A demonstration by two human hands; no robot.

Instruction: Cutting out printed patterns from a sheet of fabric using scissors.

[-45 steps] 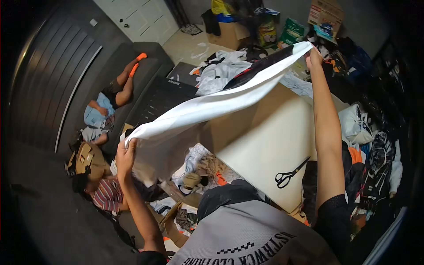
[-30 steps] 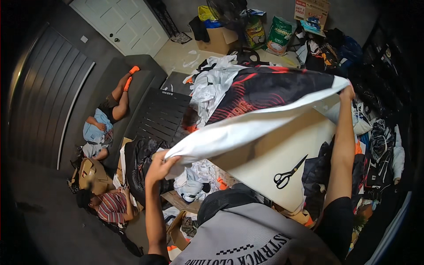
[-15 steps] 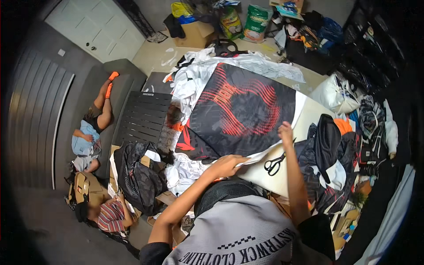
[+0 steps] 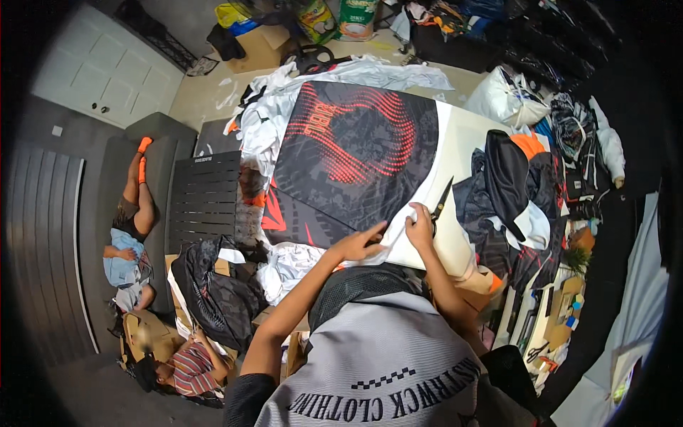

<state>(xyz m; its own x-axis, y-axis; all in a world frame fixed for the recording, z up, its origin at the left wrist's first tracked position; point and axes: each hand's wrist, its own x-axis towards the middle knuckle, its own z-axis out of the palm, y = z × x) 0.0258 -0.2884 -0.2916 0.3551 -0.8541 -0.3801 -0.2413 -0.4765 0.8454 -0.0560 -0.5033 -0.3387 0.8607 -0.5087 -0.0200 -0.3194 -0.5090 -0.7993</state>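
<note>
A black-and-red printed fabric panel (image 4: 341,149) with a white margin lies spread on the cream board (image 4: 455,142). My left hand (image 4: 363,243) rests near its lower white edge, fingers apart and stretched out. My right hand (image 4: 420,222) is closed at the white edge, seemingly pinching the fabric, just left of black scissors (image 4: 445,198). A dark garment heap (image 4: 509,192) with white and orange pieces sits on the board's right side. White cloth scraps (image 4: 292,270) lie below the panel at the left.
One person (image 4: 128,256) lies on a grey sofa (image 4: 121,185); another in a striped shirt (image 4: 196,370) is at lower left. A slatted black panel (image 4: 203,199), dark fabric pile (image 4: 213,292), cardboard box (image 4: 260,53), white sack (image 4: 512,96) and tool-laden shelf (image 4: 555,327) surround the board.
The raised fabric has come down flat, printed side showing. Both my hands have lowered and moved closer together; my left has released its grip and spread its fingers. The view has shifted.
</note>
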